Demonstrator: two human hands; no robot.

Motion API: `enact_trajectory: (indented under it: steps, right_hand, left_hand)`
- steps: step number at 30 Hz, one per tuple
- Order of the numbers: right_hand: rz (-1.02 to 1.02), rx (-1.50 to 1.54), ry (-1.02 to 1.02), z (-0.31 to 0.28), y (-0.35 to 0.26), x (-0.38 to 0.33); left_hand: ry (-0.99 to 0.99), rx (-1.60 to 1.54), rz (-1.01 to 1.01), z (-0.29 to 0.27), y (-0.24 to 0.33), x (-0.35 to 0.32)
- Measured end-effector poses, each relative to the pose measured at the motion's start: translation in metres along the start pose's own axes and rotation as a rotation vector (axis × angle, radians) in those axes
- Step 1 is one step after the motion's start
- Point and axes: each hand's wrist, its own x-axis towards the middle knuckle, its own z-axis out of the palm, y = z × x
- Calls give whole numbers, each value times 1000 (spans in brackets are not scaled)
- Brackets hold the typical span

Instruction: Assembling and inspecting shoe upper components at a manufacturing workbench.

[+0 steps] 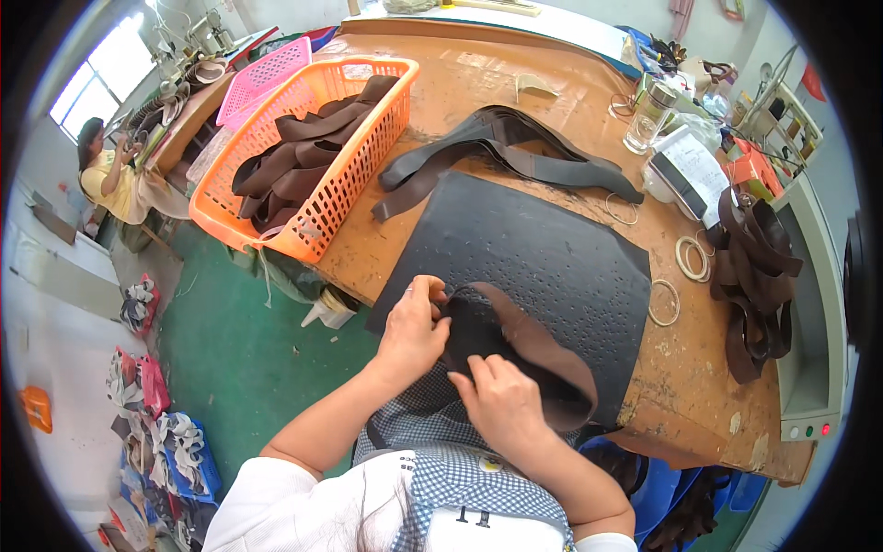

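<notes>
Over the near edge of the black mat (552, 267) I hold a looped brown band (529, 336), its inner side dark. My left hand (411, 324) closes thumb and fingertips on the band's left end. Lower and to the right, my right hand (504, 403) has its thumb and fingers bent around the near edge of the loop, hiding part of it. The band's far side curves away to the right and rests over the mat, which is marked with many small dents.
Brown bands fill an orange basket (363, 170) at the table's left. Long dark strips (506, 152) lie behind the mat. To the right are a glass jar (649, 118), rings (664, 302), a heap of brown bands (754, 267) and a grey machine (819, 304). Another person (115, 170) works far left.
</notes>
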Motion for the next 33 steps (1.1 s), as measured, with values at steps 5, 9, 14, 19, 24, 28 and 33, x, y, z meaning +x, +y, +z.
enact_trajectory:
  steps: [5,9,14,19,24,28,33]
  right_hand:
    - [-221,-251,102,-48,7,52]
    - [-126,8,-129,-32,63,71]
    - [215,483,-401,-74,86,76]
    - [513,886,-492,-76,83,54]
    - [406,836,-446,-80,69,33]
    - [290,709,-327,-70,55,33]
    - [474,941,-321,-71,58,33]
  left_hand:
    - [-180,-140,37,-2,-5,4]
    - [-400,-360,-25,-2,-1,16]
    - [-745,-557,-2,-26,6,33]
    - [-780,-517,14,-33,20,36]
    - [-763,-526,4,-32,29,32]
    - [-766,-416,-38,-30,40,28]
    - [-870,-651,-202,-33,42,27]
